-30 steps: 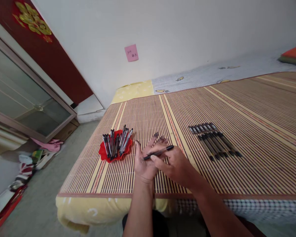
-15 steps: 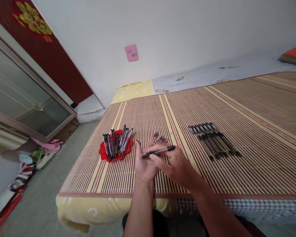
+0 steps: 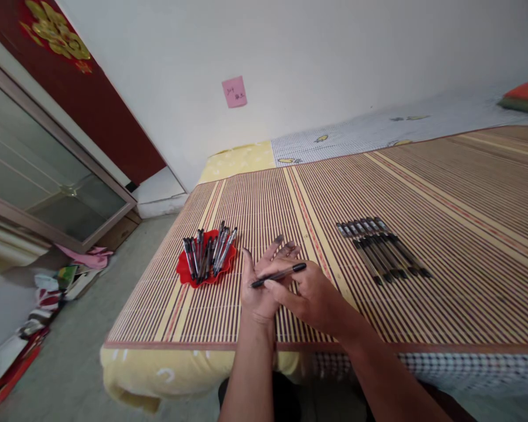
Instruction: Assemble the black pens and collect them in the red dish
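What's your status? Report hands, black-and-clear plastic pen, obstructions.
Right hand gripping the pen. Left hand open, palm up, beneath it. Nothing visible in the way; red wavy-rimmed dish sits left.

My right hand [image 3: 314,296] pinches a dark pen [image 3: 284,274] over my open left palm [image 3: 259,300], fingertips [image 3: 279,239] blackened, toward the front edge of the striped mat [image 3: 255,202]. Near its left edge, a red dish [image 3: 183,276] holds pens [image 3: 222,252]; to my right, well back from the front edge, lie slim dark pieces [image 3: 385,261] below shorter ones [image 3: 363,227]
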`<state>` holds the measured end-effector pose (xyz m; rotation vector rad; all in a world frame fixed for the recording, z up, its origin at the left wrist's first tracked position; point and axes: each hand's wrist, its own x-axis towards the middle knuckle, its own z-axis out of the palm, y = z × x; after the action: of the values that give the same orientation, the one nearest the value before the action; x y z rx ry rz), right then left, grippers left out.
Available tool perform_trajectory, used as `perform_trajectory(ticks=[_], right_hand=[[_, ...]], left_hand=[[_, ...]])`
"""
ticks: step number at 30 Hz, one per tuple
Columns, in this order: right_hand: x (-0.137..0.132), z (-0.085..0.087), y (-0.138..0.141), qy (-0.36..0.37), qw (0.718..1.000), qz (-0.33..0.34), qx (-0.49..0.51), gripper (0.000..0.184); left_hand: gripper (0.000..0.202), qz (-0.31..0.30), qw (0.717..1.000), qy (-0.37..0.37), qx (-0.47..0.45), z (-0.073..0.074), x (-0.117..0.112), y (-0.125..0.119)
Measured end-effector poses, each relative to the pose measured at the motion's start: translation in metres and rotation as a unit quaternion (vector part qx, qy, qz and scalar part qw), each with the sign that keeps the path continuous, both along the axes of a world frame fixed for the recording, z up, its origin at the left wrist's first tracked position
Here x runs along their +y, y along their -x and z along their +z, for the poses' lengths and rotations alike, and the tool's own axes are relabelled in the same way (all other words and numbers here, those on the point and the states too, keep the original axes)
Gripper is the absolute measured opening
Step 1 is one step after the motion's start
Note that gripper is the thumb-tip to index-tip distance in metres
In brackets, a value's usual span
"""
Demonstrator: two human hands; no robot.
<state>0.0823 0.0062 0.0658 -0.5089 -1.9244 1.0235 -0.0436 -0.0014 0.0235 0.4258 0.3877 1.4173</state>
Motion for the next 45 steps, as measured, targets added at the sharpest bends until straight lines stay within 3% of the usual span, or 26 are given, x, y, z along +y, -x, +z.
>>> perform_trajectory(ticks=[10,13,15,19,21,25,29,32,35,38,42,45], right_hand=[[0.002,0.006,-0.008,0.017,1.0,0.01,0.011,0.022],[0.007,0.004,-0.012,0.004,0.993,-0.1,0.066,0.019],[0.011,-0.002,-0.011,-0.052,0.981,-0.178,0.062,0.021],[0.014,-0.016,0.002,-0.176,0.954,-0.225,-0.089,0.03],[0.014,-0.021,0.009,-0.184,0.94,-0.242,-0.154,0.034],[0.012,-0.023,0.014,-0.161,0.936,-0.228,-0.215,0.039],[0.015,-0.028,0.013,-0.144,0.945,-0.179,-0.233,0.046],[0.023,-0.033,0.008,-0.129,0.945,-0.182,-0.238,0.047],[0.039,-0.04,-0.006,-0.096,0.917,-0.256,-0.29,0.047],[0.062,-0.051,-0.028,-0.033,0.854,-0.355,-0.378,0.048],[0.086,-0.068,-0.055,0.033,0.802,-0.403,-0.439,0.061],[0.093,-0.077,-0.063,0.038,0.789,-0.408,-0.457,0.061]], left_hand=[[0.078,0.011,0.999,0.032,-0.009,0.004,0.0,0.001],[0.071,0.006,0.999,0.043,-0.016,0.004,0.001,0.002],[0.061,-0.012,0.999,0.044,-0.027,0.002,0.001,0.002],[0.045,-0.01,0.997,0.055,-0.061,-0.006,0.004,0.005],[0.042,-0.005,0.996,0.063,-0.056,-0.012,0.007,0.008],[0.042,0.002,0.995,0.094,-0.045,-0.022,0.013,0.014],[0.044,0.065,0.984,0.151,-0.068,-0.022,0.018,0.012],[0.036,0.114,0.977,0.171,-0.06,-0.019,0.021,0.009],[0.026,0.13,0.977,0.167,-0.027,-0.017,0.02,0.009],[0.018,0.116,0.983,0.143,-0.014,-0.016,0.018,0.009],[0.02,0.093,0.989,0.116,0.007,-0.016,0.016,0.006],[0.03,0.077,0.993,0.091,0.025,-0.016,0.014,0.004]])
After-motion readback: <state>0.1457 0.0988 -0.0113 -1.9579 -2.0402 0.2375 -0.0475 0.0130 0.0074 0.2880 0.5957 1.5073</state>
